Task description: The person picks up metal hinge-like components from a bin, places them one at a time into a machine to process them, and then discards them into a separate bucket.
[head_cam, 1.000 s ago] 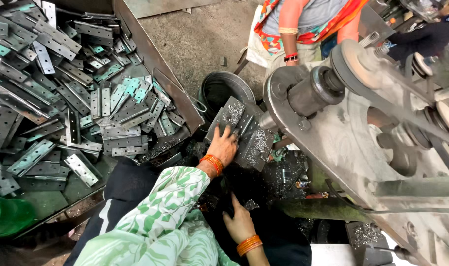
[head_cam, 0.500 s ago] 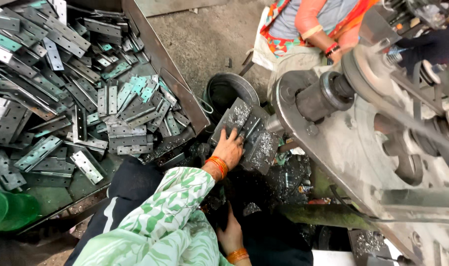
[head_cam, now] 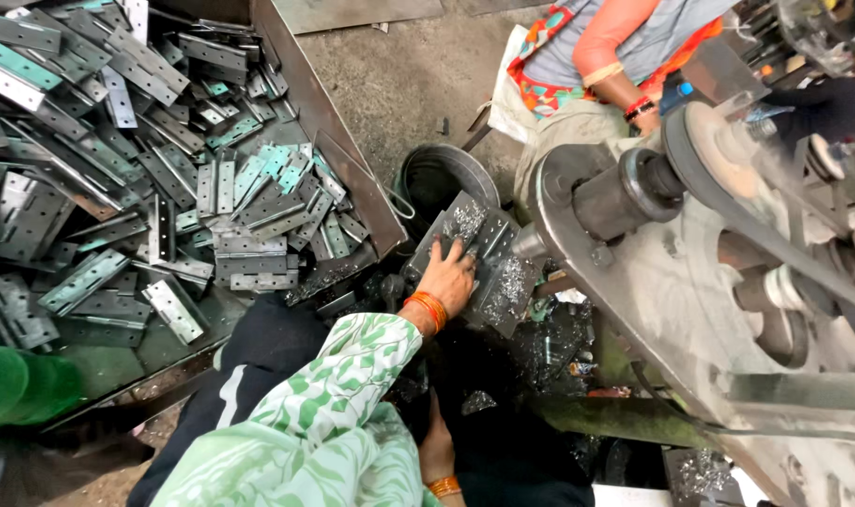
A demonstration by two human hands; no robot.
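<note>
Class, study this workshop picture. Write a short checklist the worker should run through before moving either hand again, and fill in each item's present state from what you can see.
1. Left hand lies flat on the metal plates beside the machine: ok.
2. Right hand visible and clear of moving parts: cannot tell, mostly hidden low in the dark.
3. Belt and pulley appear blurred, as if running, close to the plates: not ok.
4. Loose metal shavings lie on the plates by bare fingers: not ok.
5. Hinge tray within reach on the left: ok.
6. Another person sits close behind the machine: not ok.
</note>
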